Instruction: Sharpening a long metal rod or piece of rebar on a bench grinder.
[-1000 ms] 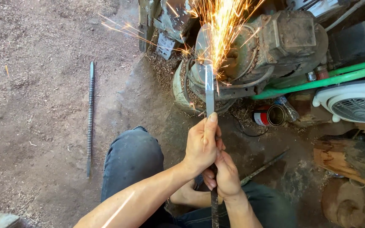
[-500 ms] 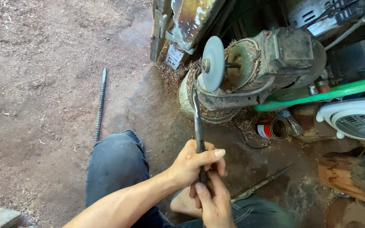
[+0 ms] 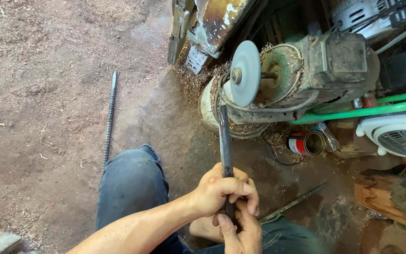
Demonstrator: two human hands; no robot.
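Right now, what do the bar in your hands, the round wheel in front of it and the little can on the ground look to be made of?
Bar: probably steel, dark and dull, with a brighter worn edge near the tip.
Wheel: looks like pale grey abrasive stone, matte, on a metal hub.
Can: thin metal, red-painted side, shiny open rim.
Both hands, left hand and right hand, grip the bar.

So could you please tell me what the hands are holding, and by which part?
Both hands, left hand above right hand, grip the lower end of a flat dark metal bar.
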